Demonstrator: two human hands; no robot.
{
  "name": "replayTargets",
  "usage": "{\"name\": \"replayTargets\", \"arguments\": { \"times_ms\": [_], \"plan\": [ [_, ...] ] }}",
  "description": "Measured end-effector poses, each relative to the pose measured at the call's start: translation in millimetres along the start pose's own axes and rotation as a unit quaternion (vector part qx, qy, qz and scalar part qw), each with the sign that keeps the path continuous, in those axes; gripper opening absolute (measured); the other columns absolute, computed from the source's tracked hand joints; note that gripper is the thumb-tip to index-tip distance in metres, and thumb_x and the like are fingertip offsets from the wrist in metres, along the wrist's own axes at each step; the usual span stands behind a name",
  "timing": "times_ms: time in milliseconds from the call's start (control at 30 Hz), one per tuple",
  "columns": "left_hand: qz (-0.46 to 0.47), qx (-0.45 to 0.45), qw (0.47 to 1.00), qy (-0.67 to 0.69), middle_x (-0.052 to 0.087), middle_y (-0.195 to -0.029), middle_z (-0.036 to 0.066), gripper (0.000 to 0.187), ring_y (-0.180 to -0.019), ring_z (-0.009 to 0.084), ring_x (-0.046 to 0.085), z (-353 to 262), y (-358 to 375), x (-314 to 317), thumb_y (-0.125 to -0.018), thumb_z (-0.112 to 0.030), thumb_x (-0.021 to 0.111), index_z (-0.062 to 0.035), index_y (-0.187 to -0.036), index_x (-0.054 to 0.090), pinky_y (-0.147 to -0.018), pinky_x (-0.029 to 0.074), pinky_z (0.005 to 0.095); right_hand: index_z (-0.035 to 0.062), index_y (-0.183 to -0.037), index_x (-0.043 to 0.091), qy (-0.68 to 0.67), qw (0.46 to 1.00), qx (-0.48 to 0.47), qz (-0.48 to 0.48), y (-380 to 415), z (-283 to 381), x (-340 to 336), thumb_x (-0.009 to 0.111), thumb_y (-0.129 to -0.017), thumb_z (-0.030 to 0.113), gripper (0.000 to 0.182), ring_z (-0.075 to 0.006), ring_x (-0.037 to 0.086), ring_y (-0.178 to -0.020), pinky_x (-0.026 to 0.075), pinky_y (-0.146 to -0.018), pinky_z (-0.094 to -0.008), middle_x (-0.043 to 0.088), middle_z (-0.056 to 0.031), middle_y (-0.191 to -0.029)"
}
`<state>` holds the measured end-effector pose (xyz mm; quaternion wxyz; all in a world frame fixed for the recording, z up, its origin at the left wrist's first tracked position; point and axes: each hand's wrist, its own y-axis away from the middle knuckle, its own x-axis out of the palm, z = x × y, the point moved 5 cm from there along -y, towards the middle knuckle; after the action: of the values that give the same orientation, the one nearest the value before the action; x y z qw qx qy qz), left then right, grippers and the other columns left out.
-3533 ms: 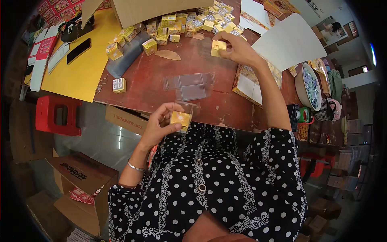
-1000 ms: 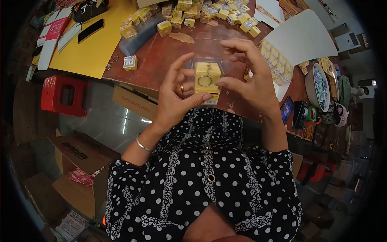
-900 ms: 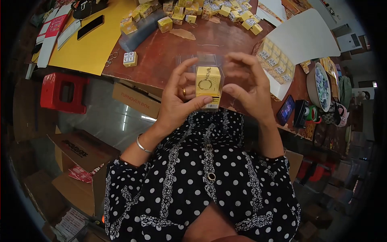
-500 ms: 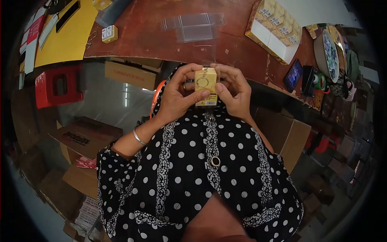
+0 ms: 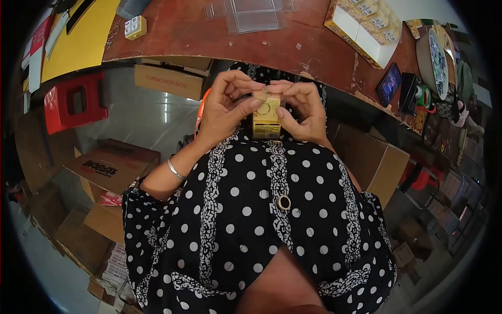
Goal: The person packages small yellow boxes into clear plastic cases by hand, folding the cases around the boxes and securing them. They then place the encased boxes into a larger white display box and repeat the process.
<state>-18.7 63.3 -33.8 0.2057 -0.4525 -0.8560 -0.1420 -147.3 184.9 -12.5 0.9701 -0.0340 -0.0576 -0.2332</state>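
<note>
A small yellow carton (image 5: 267, 125) with a printed label is held upright before my chest, and its upper part looks glossy, like clear plastic. My left hand (image 5: 226, 107) is closed on the upper left of the carton, thumb on its front and fingertips at its top edge. On the other side, my right hand (image 5: 303, 111) grips it with the thumb along the right edge and fingers bent over the top. The fingertips of both hands nearly meet there. Clear plastic sleeves (image 5: 254, 21) lie on the red-brown table (image 5: 193, 39) beyond.
At the table's right stands an open display tray (image 5: 361, 39) with several yellow boxes. A small yellow-and-white box (image 5: 135, 27) is at left. Near the right edge are a phone (image 5: 389, 85) and a bowl (image 5: 438, 65). Below are a red stool (image 5: 76, 102) and cardboard boxes (image 5: 112, 165).
The view has tilted down a little, so the table sits higher. My left thumb has moved up the carton's front, and both hands' fingertips have gathered at its top.
</note>
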Motion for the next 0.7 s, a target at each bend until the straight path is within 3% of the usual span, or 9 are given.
{"name": "replayTargets", "arguments": {
  "times_ms": [133,267,333,433,700],
  "plan": [
    [0.045,-0.024,0.997,-0.059,0.06,-0.127,0.012,0.018,-0.119,0.0184,0.062,-1.9,0.2,-2.3,-0.094,-0.004,0.071,0.0013,-0.11,0.067,-0.1,0.055,0.032,-0.0023,-0.105,0.055,-0.026,0.999,-0.014,0.015,-2.3,2.6,-4.5,0.065,-0.092,-0.002,0.017,-0.024,0.057,-0.127,0.045,-0.112,-0.0398,0.06,-0.0178,-0.125],
    [0.057,-0.018,0.995,-0.076,0.062,-0.123,0.011,0.017,-0.113,0.0181,0.065,-15.2,-2.3,1.7,-0.091,-0.005,0.074,0.0018,-0.107,0.069,-0.098,0.056,0.0315,-0.0021,-0.103,0.058,-0.041,0.996,0.042,0.072,-6.8,6.8,-7.6,0.069,-0.091,-0.003,0.017,-0.0214,0.061,-0.119,0.048,-0.109,-0.0375,0.062,-0.0152,-0.118],
    [0.065,0.039,0.983,-0.167,0.068,-0.111,0.01,0.015,-0.103,0.0165,0.069,-22.5,-5.4,4.6,-0.089,-0.006,0.076,0.0014,-0.101,0.072,-0.093,0.057,0.0296,-0.002,-0.102,0.059,-0.024,0.995,0.063,0.073,-11.0,15.1,-5.5,0.071,-0.091,-0.001,0.016,-0.0203,0.062,-0.117,0.049,-0.107,-0.0362,0.062,-0.0144,-0.116],
    [0.066,0.043,0.968,-0.238,0.071,-0.098,0.008,0.013,-0.093,0.0145,0.07,-33.8,-9.2,10.0,-0.086,-0.005,0.078,0.0009,-0.097,0.075,-0.086,0.058,0.0279,-0.0015,-0.098,0.062,0.038,0.993,0.084,0.073,-15.9,24.2,-4.6,0.072,-0.09,-0.001,0.013,-0.0178,0.064,-0.111,0.053,-0.1,-0.0325,0.065,-0.013,-0.112],
    [0.047,0.012,0.972,-0.229,0.073,-0.096,0.009,0.012,-0.089,0.0155,0.071,-38.4,-12.3,13.4,-0.087,-0.006,0.077,-0.0001,-0.097,0.077,-0.081,0.057,0.0264,-0.0014,-0.092,0.063,0.065,0.986,0.133,0.083,-26.1,29.5,-9.0,0.072,-0.091,0.003,0.01,-0.0147,0.068,-0.095,0.056,-0.088,-0.0289,0.069,-0.0101,-0.104]
  ]
}}
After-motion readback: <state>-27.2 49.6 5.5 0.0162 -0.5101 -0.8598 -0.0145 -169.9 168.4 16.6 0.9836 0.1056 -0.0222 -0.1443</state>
